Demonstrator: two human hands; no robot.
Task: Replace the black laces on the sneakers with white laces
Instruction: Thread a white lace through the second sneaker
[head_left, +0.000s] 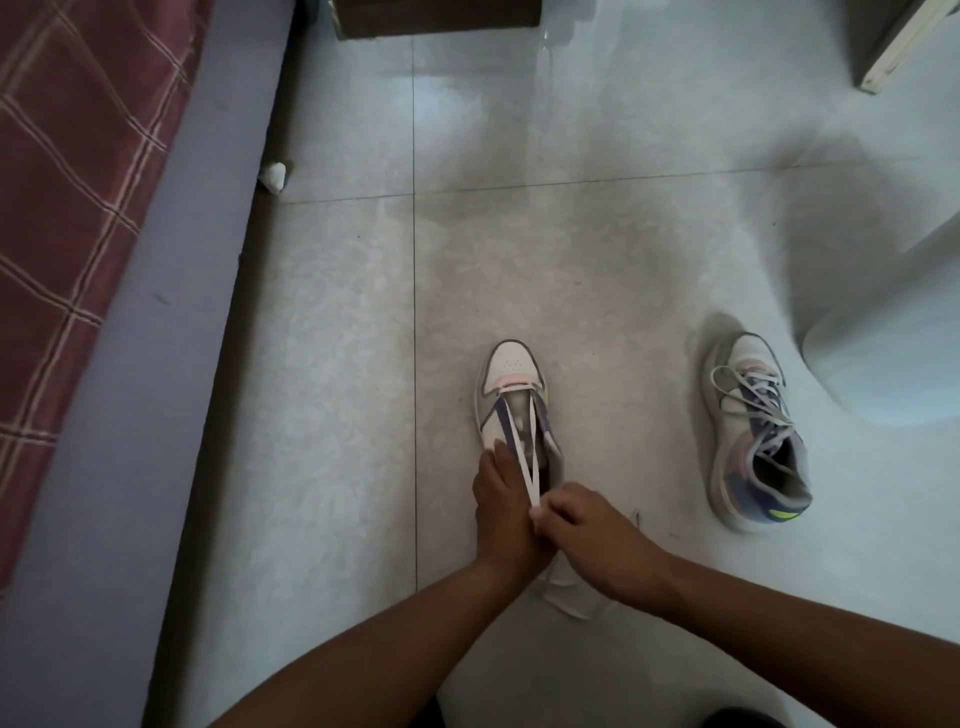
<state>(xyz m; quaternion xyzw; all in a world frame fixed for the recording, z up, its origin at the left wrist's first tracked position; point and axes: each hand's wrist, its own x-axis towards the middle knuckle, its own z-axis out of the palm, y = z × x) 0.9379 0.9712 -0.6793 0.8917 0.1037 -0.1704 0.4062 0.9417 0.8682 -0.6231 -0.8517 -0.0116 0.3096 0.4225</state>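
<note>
So, left to right:

bed: plaid red cover (67, 171) far left, w/ a purple-grey side panel (171, 322) running diagonally down to the floor.
paper wad: small white crumpled bit (274, 177) on the tiles, touching the bed's base.
floor: pale glossy tiles (337, 364), dark grout lines crossing.
left hand: (501, 493) resting on the near sneaker's left side, fingers laid along the collar/eyelet edge; can't tell if it's actually gripping or just steadying.
near sneaker: (511, 384) center, toe pointing away, white/grey w/ pink + purple bits, sitting flat on the floor.
white lace: (524, 457) fed thru the bottom eyelets only; both strands run back toward the heel & meet at the right hand.
right hand: (587, 535) fingers curled, pinching both lace ends together just behind the shoe's opening.
2nd sneaker: (753, 431) well apart to the right, toe away, fully laced w/ greyish laces (753, 400), loose loops on top.
white object: rounded pale thing (893, 353) far right, just beside that shoe; can't tell what it is.
</note>
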